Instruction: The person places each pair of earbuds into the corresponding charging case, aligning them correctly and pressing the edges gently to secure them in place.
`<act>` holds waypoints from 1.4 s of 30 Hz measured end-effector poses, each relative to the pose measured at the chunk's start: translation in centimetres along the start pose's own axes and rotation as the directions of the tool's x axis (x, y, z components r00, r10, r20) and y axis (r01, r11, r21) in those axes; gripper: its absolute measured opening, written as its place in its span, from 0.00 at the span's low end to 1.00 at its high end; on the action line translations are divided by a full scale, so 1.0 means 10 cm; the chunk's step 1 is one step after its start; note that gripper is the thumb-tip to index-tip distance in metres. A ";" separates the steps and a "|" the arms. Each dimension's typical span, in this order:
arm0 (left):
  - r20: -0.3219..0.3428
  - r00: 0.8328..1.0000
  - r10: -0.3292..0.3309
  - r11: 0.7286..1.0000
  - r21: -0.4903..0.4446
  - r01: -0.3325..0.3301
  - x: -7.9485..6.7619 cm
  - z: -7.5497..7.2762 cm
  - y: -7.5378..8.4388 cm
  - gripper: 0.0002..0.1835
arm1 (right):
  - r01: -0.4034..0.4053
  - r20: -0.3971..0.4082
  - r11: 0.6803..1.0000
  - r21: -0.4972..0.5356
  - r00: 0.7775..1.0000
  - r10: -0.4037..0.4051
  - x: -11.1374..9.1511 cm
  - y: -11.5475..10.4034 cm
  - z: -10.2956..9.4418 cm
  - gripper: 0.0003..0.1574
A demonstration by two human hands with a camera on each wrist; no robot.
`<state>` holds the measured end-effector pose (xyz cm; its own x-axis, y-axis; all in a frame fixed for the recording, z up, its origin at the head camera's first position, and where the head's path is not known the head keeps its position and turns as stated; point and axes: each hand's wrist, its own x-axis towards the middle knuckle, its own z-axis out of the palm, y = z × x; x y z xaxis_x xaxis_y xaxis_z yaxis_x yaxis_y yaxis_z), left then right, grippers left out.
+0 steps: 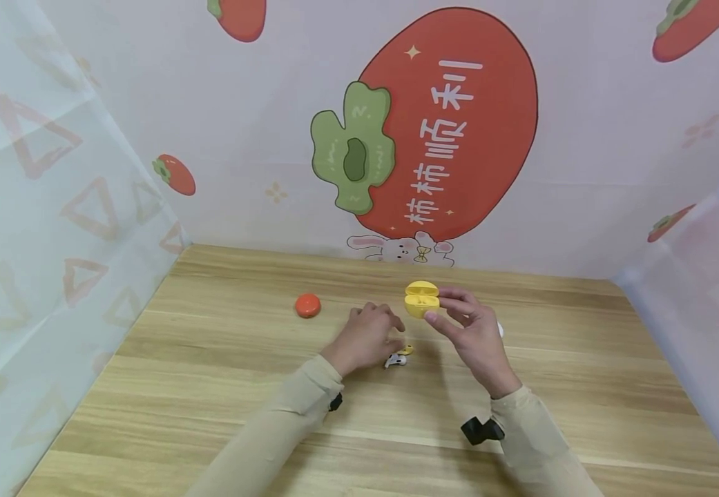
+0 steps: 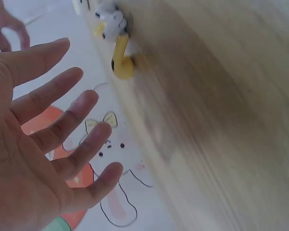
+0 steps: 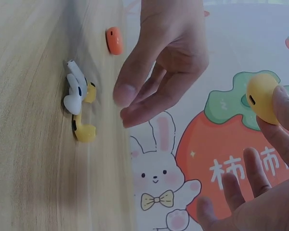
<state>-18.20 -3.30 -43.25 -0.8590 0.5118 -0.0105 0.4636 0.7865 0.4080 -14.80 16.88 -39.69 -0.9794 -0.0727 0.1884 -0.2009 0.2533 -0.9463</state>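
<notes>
My right hand pinches a yellow earbud case between thumb and fingers, held above the table with its lid raised. To the left, my left hand hovers over the table, its fingers spread and loosely bent, holding nothing in the left wrist view. Below it lie yellow earbuds and white earbuds, clustered close together on the wood. In the right wrist view, the left hand's thumb and fingertips are apart from these earbuds. The inside of the case is too small to make out clearly.
A round orange-red case rests on the wooden table, left of the left hand. Part of a white object shows behind the right hand. Printed fabric walls stand at the back and both sides.
</notes>
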 end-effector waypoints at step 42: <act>-0.200 0.979 0.034 0.998 0.063 -0.021 0.10 0.11 0.20 0.05 | -0.041 -0.003 0.999 0.033 0.999 0.041 -0.01 -0.03 0.00 0.23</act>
<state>-17.95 -0.82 -43.43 -0.8690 0.4583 0.1863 0.4946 0.7956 0.3499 -14.67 16.78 -39.44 -0.9869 -0.0591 0.1503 -0.1599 0.2246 -0.9613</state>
